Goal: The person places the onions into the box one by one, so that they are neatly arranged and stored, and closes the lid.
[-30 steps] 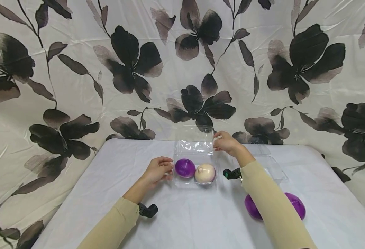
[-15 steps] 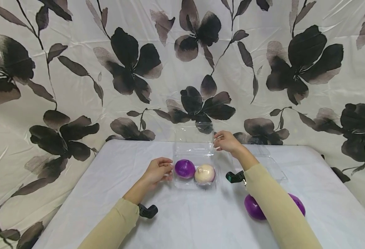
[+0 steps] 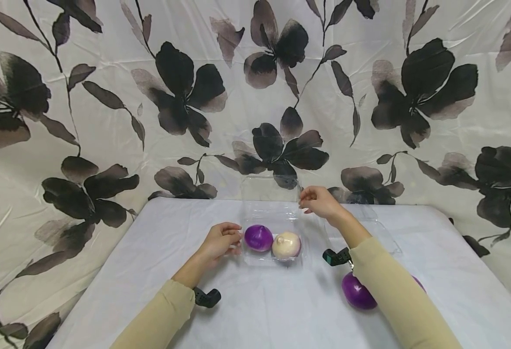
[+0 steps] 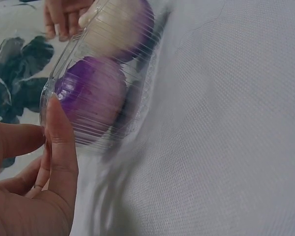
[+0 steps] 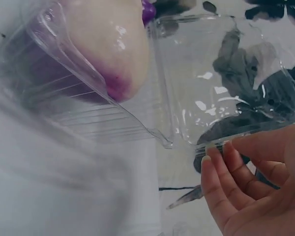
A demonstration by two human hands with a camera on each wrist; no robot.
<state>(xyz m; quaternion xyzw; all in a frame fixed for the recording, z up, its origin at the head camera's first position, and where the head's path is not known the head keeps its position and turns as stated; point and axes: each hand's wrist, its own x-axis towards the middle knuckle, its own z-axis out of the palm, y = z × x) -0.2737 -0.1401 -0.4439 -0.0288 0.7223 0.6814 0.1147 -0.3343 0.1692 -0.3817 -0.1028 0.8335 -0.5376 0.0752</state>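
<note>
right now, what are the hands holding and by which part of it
A clear plastic box: the left hand pinches its base's left rim, the right hand the right edge of its open lid.

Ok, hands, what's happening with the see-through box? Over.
Left hand pinching clear box by its rim; right hand pinching open lid by its edge. Purple bulb and cream bulb inside. Nothing visible blocking lid.

Left vegetable [image 3: 258,238]: vivid purple. Right vegetable [image 3: 287,245]: cream, purple on one side. Box [image 3: 264,261]: clear, fine-lined sides. Second box [image 3: 381,235]: clear. Loose vegetable [image 3: 358,292]: purple. Left sleeve [image 3: 157,315], right sleeve [image 3: 401,295]: plain beige. Wrist cameras [image 3: 207,297]: black, green patch on right one. Tablecloth [image 3: 259,310]: white. Curtain [image 3: 120,29]: off-white, floral print in black, grey, brown
</note>
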